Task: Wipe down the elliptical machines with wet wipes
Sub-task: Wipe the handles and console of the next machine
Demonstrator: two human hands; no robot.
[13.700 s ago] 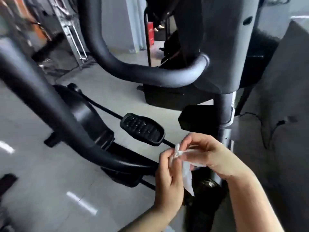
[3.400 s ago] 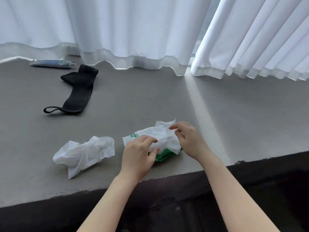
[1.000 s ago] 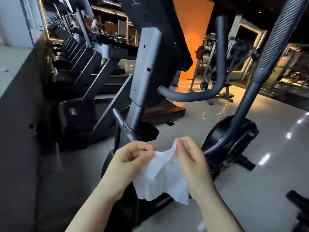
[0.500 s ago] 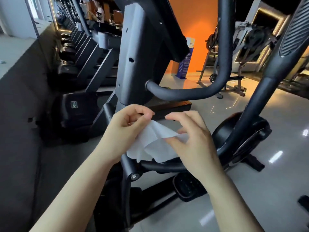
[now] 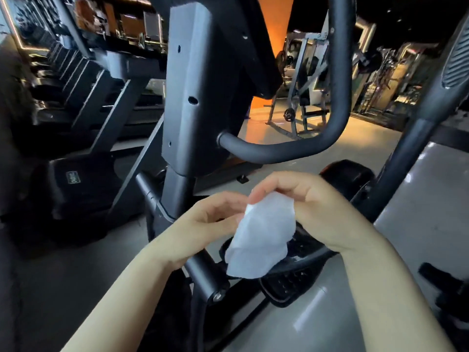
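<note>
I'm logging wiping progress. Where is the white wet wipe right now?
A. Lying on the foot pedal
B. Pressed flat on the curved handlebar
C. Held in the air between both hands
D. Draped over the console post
C: the wet wipe hangs pinched between the left hand and right hand, touching no part of the machine.

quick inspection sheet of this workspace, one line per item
surface: grey gym floor, glossy with light reflections
job's things: white wet wipe, crumpled, in front of the dark elliptical machine, touching no part of it
clutter: nothing seen
grips: left hand and right hand both pinch the wipe's top edge
cables: nothing seen
surroundings: row of treadmills at left, weight rack behind, orange wall
</note>
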